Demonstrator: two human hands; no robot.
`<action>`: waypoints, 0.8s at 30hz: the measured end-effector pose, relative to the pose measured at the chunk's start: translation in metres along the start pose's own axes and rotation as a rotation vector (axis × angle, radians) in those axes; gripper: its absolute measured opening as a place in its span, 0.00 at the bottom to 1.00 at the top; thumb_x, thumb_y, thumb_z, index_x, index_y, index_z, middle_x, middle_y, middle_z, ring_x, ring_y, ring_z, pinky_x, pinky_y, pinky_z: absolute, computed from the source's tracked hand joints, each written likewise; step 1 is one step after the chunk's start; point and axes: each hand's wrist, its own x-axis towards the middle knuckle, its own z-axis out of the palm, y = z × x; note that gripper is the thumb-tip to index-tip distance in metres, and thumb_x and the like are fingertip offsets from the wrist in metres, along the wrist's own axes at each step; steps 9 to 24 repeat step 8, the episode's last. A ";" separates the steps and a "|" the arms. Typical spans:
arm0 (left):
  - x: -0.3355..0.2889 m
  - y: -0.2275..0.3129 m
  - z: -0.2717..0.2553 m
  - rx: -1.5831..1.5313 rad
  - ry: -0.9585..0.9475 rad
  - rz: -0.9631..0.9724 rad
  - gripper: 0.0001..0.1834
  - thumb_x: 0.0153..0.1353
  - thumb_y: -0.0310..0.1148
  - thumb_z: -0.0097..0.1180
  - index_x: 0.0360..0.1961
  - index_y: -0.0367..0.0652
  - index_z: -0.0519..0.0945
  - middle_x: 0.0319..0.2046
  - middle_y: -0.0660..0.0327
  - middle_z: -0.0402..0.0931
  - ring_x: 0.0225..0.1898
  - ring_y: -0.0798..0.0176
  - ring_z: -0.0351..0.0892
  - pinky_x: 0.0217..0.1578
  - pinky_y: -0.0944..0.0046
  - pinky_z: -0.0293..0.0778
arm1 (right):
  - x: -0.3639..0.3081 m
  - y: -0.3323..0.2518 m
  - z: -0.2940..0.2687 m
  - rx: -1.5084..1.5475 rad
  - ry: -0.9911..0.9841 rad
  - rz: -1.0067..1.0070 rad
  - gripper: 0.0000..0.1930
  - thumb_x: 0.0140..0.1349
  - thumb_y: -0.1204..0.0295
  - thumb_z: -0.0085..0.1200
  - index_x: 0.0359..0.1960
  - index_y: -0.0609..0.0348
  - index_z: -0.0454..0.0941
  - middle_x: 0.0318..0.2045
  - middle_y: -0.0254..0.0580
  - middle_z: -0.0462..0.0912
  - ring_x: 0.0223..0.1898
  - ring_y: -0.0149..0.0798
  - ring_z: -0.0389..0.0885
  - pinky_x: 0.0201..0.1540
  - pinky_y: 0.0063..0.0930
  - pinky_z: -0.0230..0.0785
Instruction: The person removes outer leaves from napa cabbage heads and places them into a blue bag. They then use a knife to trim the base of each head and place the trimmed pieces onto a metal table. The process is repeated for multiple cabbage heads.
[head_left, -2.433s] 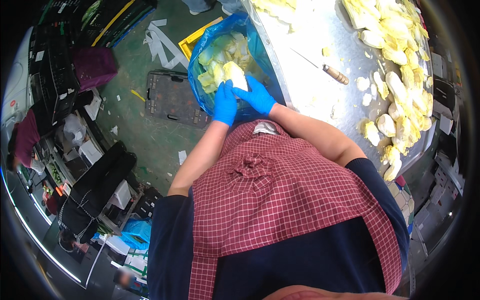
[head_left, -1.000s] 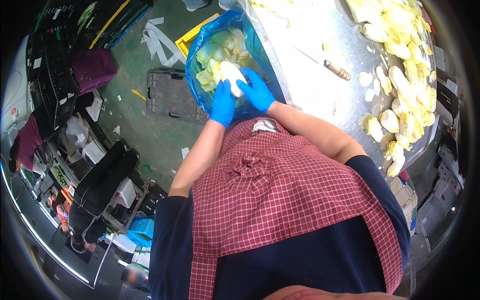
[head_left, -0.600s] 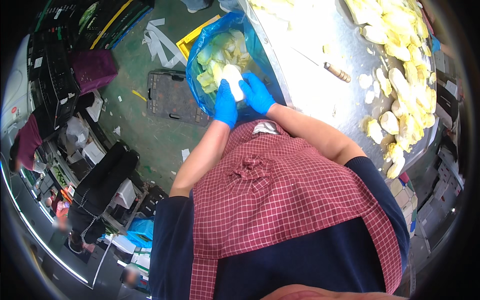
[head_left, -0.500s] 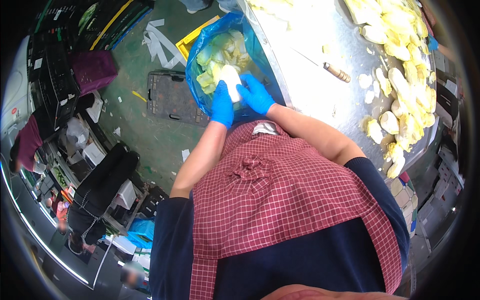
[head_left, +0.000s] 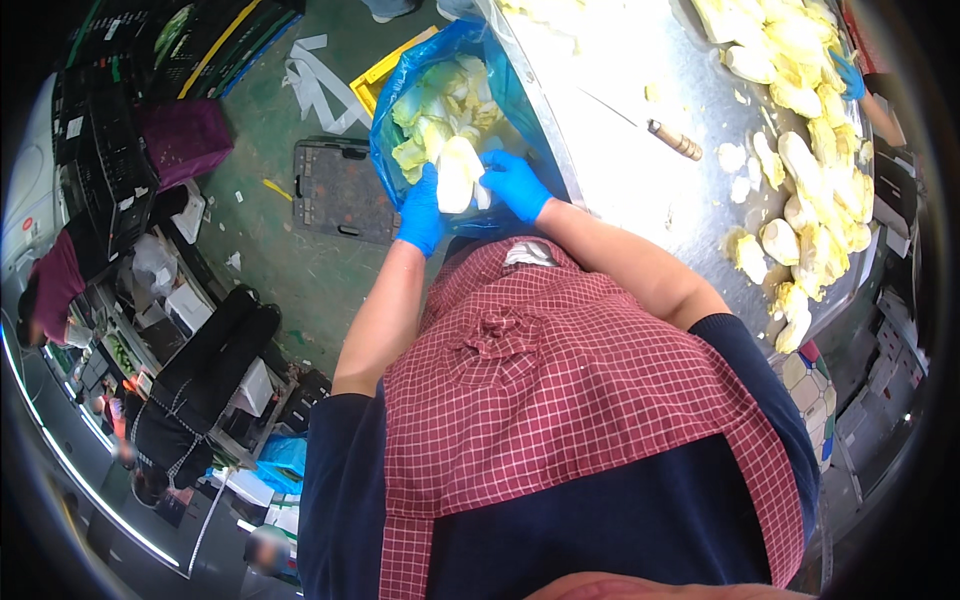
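A pale yellow and white Chinese cabbage (head_left: 459,176) is held over an open blue plastic bag (head_left: 384,130). My left hand (head_left: 421,212), in a blue glove, grips the cabbage's left side. On the other side my right hand (head_left: 516,187), also gloved in blue, pinches a white leaf (head_left: 481,192) at the cabbage's right edge; its fingertips are partly hidden. Loose cabbage leaves (head_left: 466,92), yellow-green and white, fill the bag below.
Right of the bag stands a metal table (head_left: 640,190) with a wooden-handled knife (head_left: 675,140) on it. Cabbages (head_left: 800,150) are heaped along its far right side, where another person's blue-gloved hand (head_left: 848,76) reaches in. A dark crate lid (head_left: 342,192) lies on the floor.
My left hand has shifted left and slightly down. The cabbage has turned, and a leaf now stands apart at its right edge. The other person's hand has come further into view.
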 end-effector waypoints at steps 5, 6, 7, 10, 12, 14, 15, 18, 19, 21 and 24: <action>-0.008 0.009 -0.004 -0.135 -0.064 -0.045 0.27 0.69 0.48 0.41 0.62 0.41 0.63 0.54 0.55 0.70 0.51 0.57 0.74 0.51 0.56 0.73 | -0.002 -0.011 -0.010 -0.368 -0.088 -0.281 0.24 0.50 0.66 0.59 0.50 0.58 0.73 0.44 0.51 0.79 0.43 0.49 0.79 0.46 0.37 0.71; -0.007 0.007 -0.010 -0.126 -0.045 -0.036 0.27 0.69 0.48 0.42 0.62 0.41 0.63 0.54 0.55 0.70 0.51 0.57 0.74 0.51 0.55 0.73 | -0.004 -0.018 -0.011 -0.749 -0.093 -0.467 0.24 0.50 0.66 0.60 0.51 0.57 0.73 0.45 0.50 0.79 0.43 0.50 0.78 0.46 0.38 0.71; -0.004 0.004 -0.015 -0.114 -0.031 -0.032 0.27 0.68 0.48 0.42 0.62 0.41 0.63 0.54 0.55 0.70 0.52 0.57 0.73 0.52 0.54 0.73 | -0.003 -0.017 -0.011 -0.355 -0.113 -0.363 0.23 0.50 0.65 0.60 0.50 0.54 0.74 0.46 0.50 0.78 0.44 0.51 0.78 0.46 0.39 0.71; 0.001 0.003 -0.019 -0.087 -0.019 -0.046 0.30 0.66 0.48 0.47 0.63 0.42 0.62 0.56 0.54 0.68 0.54 0.56 0.72 0.52 0.55 0.73 | -0.003 -0.015 -0.011 -0.355 -0.111 -0.362 0.23 0.50 0.65 0.60 0.50 0.54 0.74 0.46 0.50 0.78 0.44 0.51 0.78 0.46 0.39 0.71; 0.001 0.003 -0.019 -0.087 -0.019 -0.046 0.30 0.66 0.48 0.47 0.63 0.42 0.62 0.56 0.54 0.68 0.54 0.56 0.72 0.52 0.55 0.73 | -0.003 -0.015 -0.011 -0.355 -0.111 -0.362 0.23 0.50 0.65 0.60 0.50 0.54 0.74 0.46 0.50 0.78 0.44 0.51 0.78 0.46 0.39 0.71; 0.001 0.003 -0.019 -0.087 -0.019 -0.046 0.30 0.66 0.48 0.47 0.63 0.42 0.62 0.56 0.54 0.68 0.54 0.56 0.72 0.52 0.55 0.73 | -0.003 -0.015 -0.011 -0.355 -0.111 -0.362 0.23 0.50 0.65 0.60 0.50 0.54 0.74 0.46 0.50 0.78 0.44 0.51 0.78 0.46 0.39 0.71; 0.001 0.003 -0.019 -0.087 -0.019 -0.046 0.30 0.66 0.48 0.47 0.63 0.42 0.62 0.56 0.54 0.68 0.54 0.56 0.72 0.52 0.55 0.73 | -0.003 -0.015 -0.011 -0.355 -0.111 -0.362 0.23 0.50 0.65 0.60 0.50 0.54 0.74 0.46 0.50 0.78 0.44 0.51 0.78 0.46 0.39 0.71; 0.001 0.003 -0.019 -0.087 -0.019 -0.046 0.30 0.66 0.48 0.47 0.63 0.42 0.62 0.56 0.54 0.68 0.54 0.56 0.72 0.52 0.55 0.73 | -0.003 -0.015 -0.011 -0.355 -0.111 -0.362 0.23 0.50 0.65 0.60 0.50 0.54 0.74 0.46 0.50 0.78 0.44 0.51 0.78 0.46 0.39 0.71; 0.001 0.003 -0.019 -0.087 -0.019 -0.046 0.30 0.66 0.48 0.47 0.63 0.42 0.62 0.56 0.54 0.68 0.54 0.56 0.72 0.52 0.55 0.73 | -0.003 -0.015 -0.011 -0.355 -0.111 -0.362 0.23 0.50 0.65 0.60 0.50 0.54 0.74 0.46 0.50 0.78 0.44 0.51 0.78 0.46 0.39 0.71; 0.001 0.003 -0.019 -0.087 -0.019 -0.046 0.30 0.66 0.48 0.47 0.63 0.42 0.62 0.56 0.54 0.68 0.54 0.56 0.72 0.52 0.55 0.73 | -0.003 -0.015 -0.011 -0.355 -0.111 -0.362 0.23 0.50 0.65 0.60 0.50 0.54 0.74 0.46 0.50 0.78 0.44 0.51 0.78 0.46 0.39 0.71; 0.001 0.003 -0.019 -0.087 -0.019 -0.046 0.30 0.66 0.48 0.47 0.63 0.42 0.62 0.56 0.54 0.68 0.54 0.56 0.72 0.52 0.55 0.73 | -0.003 -0.015 -0.011 -0.355 -0.111 -0.362 0.23 0.50 0.65 0.60 0.50 0.54 0.74 0.46 0.50 0.78 0.44 0.51 0.78 0.46 0.39 0.71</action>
